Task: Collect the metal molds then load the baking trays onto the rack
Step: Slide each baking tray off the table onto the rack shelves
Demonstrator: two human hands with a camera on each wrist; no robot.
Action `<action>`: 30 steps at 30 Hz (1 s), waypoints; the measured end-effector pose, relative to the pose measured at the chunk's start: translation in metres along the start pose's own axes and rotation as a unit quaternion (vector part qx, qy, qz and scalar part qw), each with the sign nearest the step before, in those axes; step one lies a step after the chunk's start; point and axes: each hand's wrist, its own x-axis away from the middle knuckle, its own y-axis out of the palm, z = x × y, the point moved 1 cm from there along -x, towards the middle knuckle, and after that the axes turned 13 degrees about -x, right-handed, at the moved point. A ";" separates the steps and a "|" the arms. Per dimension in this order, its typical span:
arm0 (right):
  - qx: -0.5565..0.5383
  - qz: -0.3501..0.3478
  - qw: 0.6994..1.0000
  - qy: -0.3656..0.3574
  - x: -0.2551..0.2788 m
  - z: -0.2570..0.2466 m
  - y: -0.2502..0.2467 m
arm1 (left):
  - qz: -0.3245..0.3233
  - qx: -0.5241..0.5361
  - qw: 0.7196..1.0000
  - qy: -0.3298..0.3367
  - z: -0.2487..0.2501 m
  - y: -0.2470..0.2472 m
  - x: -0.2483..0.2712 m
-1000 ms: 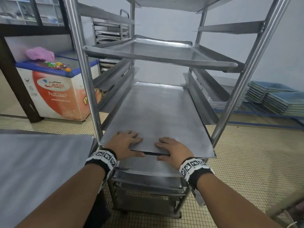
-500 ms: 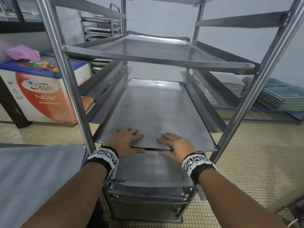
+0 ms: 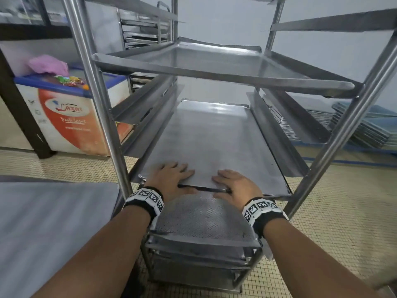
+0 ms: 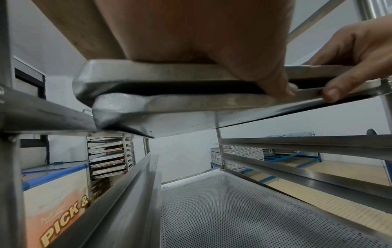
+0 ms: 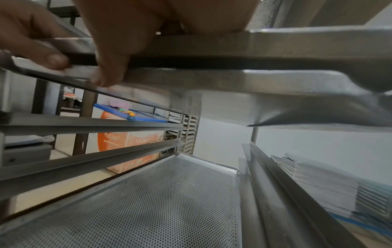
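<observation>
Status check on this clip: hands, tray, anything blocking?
Left hand and right hand both grip the tray at its near edge. Tray sits on rack rails. Nothing visibly blocking.

Four baking trays sit in one rack (image 3: 101, 108): two stacked, one above, one perforated below.

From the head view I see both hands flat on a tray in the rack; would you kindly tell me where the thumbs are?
Observer: The left hand and right hand each hook a thumb down over the front rim.
Operator: Is that a single tray?
Observer: No, these are stacked baking trays: two rims show with a dark gap between them, and the thumb tips rest on the lower rim.
Operator: What lies directly beneath?
Observer: Two rail levels with no tray on them, above the perforated tray.
</observation>
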 end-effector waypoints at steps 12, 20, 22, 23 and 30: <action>0.122 0.054 0.987 -0.085 0.037 -0.040 0.030 | 0.049 -0.028 0.984 -0.169 0.043 0.030 0.090; 0.028 -0.060 0.968 -0.242 0.066 -0.095 0.067 | -0.065 0.053 0.971 -0.224 0.046 0.044 0.173; -0.010 -0.136 0.959 -0.250 0.068 -0.113 0.081 | -0.066 0.089 0.952 -0.285 0.041 0.047 0.200; -0.030 -0.161 0.955 -0.246 0.068 -0.121 0.088 | -0.070 0.098 0.941 -0.316 0.038 0.049 0.215; -0.061 -0.222 0.946 -0.230 0.059 -0.187 0.139 | -0.098 0.195 0.823 -0.525 -0.001 0.072 0.334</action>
